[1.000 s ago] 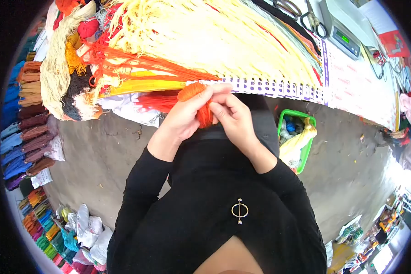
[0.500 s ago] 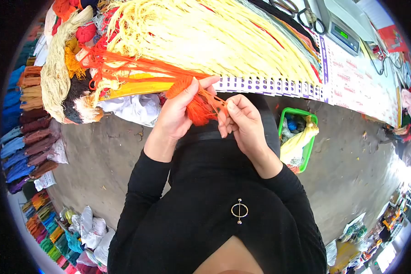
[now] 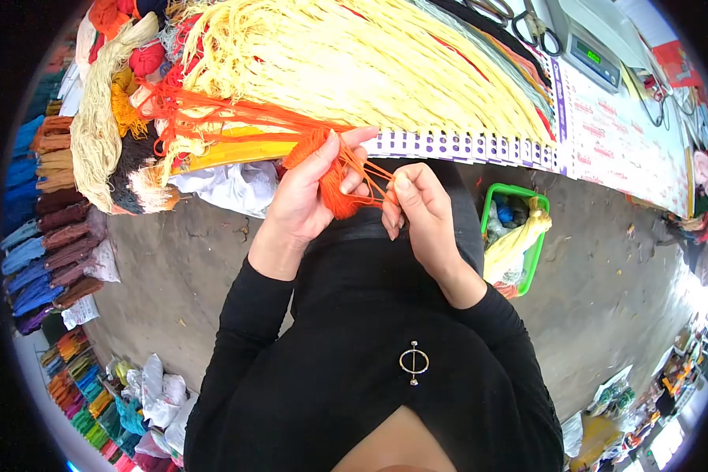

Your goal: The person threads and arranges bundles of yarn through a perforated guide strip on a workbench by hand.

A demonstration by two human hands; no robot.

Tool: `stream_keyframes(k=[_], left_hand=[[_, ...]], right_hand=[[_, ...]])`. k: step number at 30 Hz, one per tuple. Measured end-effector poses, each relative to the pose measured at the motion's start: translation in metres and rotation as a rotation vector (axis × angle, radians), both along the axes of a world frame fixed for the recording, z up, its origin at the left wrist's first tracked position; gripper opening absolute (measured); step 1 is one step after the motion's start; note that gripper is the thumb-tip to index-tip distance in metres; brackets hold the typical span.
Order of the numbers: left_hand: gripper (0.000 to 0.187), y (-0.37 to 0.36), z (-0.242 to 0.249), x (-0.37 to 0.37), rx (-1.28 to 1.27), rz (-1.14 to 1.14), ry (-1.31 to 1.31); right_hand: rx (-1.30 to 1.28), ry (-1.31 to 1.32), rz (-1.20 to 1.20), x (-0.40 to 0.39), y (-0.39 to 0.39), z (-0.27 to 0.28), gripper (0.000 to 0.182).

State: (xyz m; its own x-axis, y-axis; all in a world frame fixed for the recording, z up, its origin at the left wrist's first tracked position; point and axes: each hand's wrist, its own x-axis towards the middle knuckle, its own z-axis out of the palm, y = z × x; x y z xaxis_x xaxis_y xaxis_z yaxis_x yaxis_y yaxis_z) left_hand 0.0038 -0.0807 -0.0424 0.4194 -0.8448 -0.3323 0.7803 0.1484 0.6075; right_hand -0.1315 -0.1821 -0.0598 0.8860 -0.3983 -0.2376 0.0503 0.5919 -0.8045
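A bundle of orange-red yarn (image 3: pixel 337 193) lies in my left hand (image 3: pixel 307 193), with the fingers wrapped round it. Several strands stretch from the bundle to my right hand (image 3: pixel 422 206), whose thumb and forefinger pinch them. More orange strands (image 3: pixel 236 112) run left from the bundle across the table edge to a tangled heap. Just beyond my hands, pale yellow yarn (image 3: pixel 346 67) is spread in long rows, its ends along a white card strip with purple holes (image 3: pixel 448 146).
A green basket (image 3: pixel 536 256) holding bags and yarn stands on the floor at the right. Scissors (image 3: pixel 536 30) and a digital scale (image 3: pixel 594 57) are at the table's back right. Coloured skeins (image 3: pixel 59 228) hang at the left; white plastic bags (image 3: pixel 161 393) lie lower left.
My right hand still pinches the orange strands, which now look more spread and taut between my hands. My left fingers have shifted slightly around the bundle.
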Motion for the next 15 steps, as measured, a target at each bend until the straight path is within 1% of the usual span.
stream_keyframes(k=[2,5,6,8,9,11,13,15], left_hand=[[0.045,0.0007,-0.0003,0.0002,-0.017,-0.015,0.030],[0.046,-0.0009,0.0027,-0.0023,-0.017,-0.014,0.048],[0.047,-0.0013,0.0035,-0.0029,0.010,-0.011,0.003],[0.047,-0.0018,0.0049,-0.0037,0.038,-0.008,-0.042],[0.047,-0.0020,0.0055,-0.0041,0.062,-0.005,-0.065],[0.047,-0.0031,0.0071,-0.0056,0.085,-0.003,-0.089],[0.048,-0.0039,0.0085,-0.0072,0.133,0.010,-0.095],[0.048,-0.0032,0.0056,-0.0066,0.105,-0.001,-0.091]], right_hand=[[-0.060,0.006,-0.045,0.0008,0.0018,0.0032,0.019],[-0.027,0.009,-0.038,0.0006,0.0012,0.0022,0.020],[-0.027,0.009,-0.037,0.0002,-0.0004,0.0028,0.020],[0.068,0.080,0.103,-0.0006,-0.0044,0.0046,0.021],[0.069,0.080,0.104,-0.0007,-0.0049,0.0045,0.021],[-0.038,0.104,0.150,-0.0011,-0.0059,0.0044,0.022],[-0.021,0.082,0.127,-0.0012,-0.0056,0.0031,0.021],[-0.003,0.060,0.104,-0.0011,-0.0045,0.0004,0.021]])
